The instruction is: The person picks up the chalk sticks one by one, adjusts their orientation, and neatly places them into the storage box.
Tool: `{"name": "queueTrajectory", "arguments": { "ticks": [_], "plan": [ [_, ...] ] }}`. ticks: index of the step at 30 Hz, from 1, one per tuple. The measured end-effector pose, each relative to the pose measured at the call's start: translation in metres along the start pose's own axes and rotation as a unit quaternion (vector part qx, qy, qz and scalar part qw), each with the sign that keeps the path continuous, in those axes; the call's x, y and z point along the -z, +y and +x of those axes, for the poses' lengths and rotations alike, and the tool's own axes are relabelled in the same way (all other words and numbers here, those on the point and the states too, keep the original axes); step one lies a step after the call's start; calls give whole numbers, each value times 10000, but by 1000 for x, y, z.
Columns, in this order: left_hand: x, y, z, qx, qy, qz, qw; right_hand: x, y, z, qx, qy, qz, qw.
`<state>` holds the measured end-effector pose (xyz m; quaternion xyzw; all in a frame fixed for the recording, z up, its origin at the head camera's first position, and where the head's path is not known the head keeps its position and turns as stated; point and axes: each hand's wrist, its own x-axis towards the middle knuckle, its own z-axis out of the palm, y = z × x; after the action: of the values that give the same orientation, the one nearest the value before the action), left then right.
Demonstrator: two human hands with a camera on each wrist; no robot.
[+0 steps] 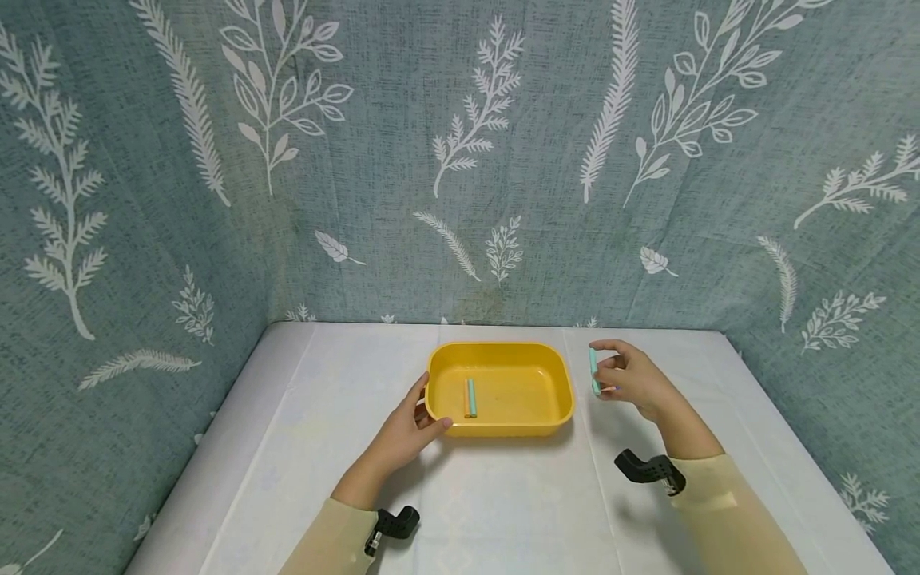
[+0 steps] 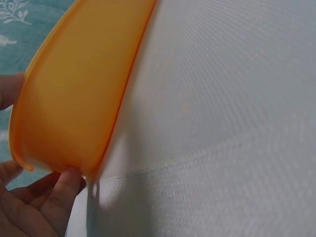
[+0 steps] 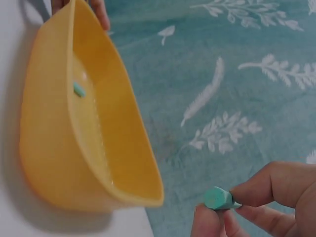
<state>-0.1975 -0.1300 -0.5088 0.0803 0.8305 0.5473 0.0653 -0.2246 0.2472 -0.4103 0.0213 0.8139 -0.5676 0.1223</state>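
Note:
A yellow plastic tray (image 1: 561, 399) (image 2: 74, 98) (image 3: 54, 163) stands in the middle of the white table. Inside it lie a teal stick (image 1: 472, 395) (image 3: 79, 89) and an orange stick (image 1: 465, 399) side by side. My left hand (image 1: 413, 427) (image 2: 34, 207) grips the tray's left rim, thumb on the front corner. My right hand (image 1: 632, 382) (image 3: 256, 207) hovers just right of the tray and pinches another teal stick (image 1: 593, 370) (image 3: 219, 198) upright between thumb and fingers.
A white cloth covers the table (image 1: 503, 495). Teal curtains with white leaf prints (image 1: 460, 160) close in the back and both sides. Black wrist mounts (image 1: 647, 468) sit on both forearms.

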Motion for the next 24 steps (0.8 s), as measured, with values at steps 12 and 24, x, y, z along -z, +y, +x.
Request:
{"name": "queueTrajectory", "arguments": {
  "ticks": [12, 24],
  "plan": [
    [0, -1, 0, -16, -16, -26, 10000, -21, -20, 3, 61, -113, 124, 9998],
    [0, 0, -1, -20, -38, -73, 10000, -46, -31, 13, 21, -222, 398, 9990]
  ]
}}
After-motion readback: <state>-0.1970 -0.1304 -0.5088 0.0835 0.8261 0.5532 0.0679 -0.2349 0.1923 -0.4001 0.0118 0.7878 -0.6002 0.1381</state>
